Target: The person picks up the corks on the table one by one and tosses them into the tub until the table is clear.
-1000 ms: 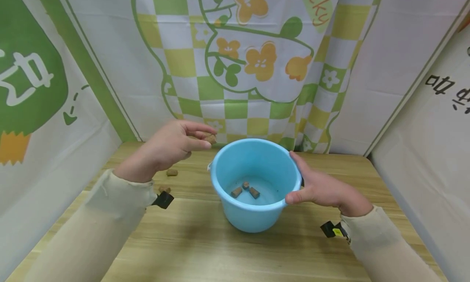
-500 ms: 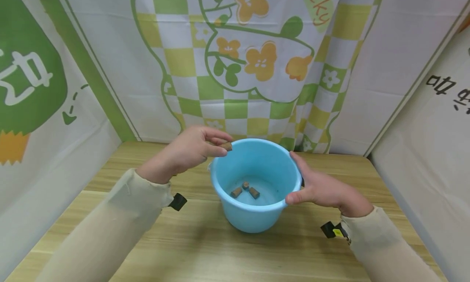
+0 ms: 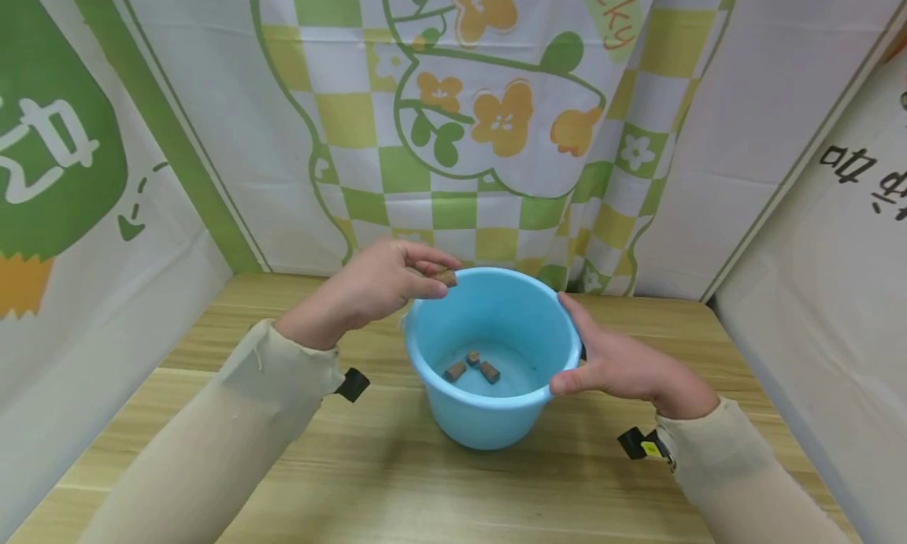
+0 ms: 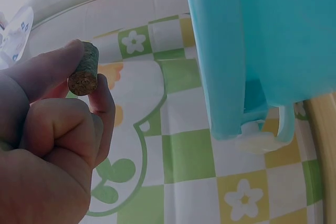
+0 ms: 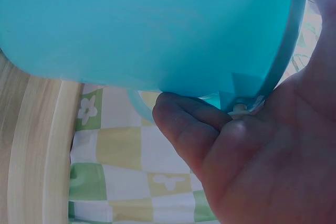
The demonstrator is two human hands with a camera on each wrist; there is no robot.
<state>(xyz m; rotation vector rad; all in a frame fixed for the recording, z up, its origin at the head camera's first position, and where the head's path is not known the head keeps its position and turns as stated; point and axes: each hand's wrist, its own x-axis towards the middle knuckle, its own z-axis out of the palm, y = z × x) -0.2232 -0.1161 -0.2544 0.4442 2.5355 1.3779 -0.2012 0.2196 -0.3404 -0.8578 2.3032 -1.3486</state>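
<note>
A cork (image 3: pixel 447 278) is pinched between the thumb and fingers of my left hand (image 3: pixel 379 284), just above the left rim of a light blue bucket (image 3: pixel 489 422). In the left wrist view the cork (image 4: pixel 83 83) shows its round end, and the bucket (image 4: pixel 218 66) is apart from it on the right. Three more corks (image 3: pixel 490 372) lie on the bucket's floor. My right hand (image 3: pixel 623 363) grips the bucket's right side, thumb on the rim. In the right wrist view, fingers (image 5: pixel 184 124) press against the outer wall near the handle joint.
The bucket stands upright on a wooden table (image 3: pixel 319 465). A checked, flowered cloth (image 3: pixel 453 166) hangs behind the table. White printed panels (image 3: pixel 836 237) close in both sides. Part of the table at left is hidden by my left arm.
My left hand has moved right with the cork, from left of the bucket to its rim. Corks seen earlier on the table are now hidden behind my left arm. The right hand stays put.
</note>
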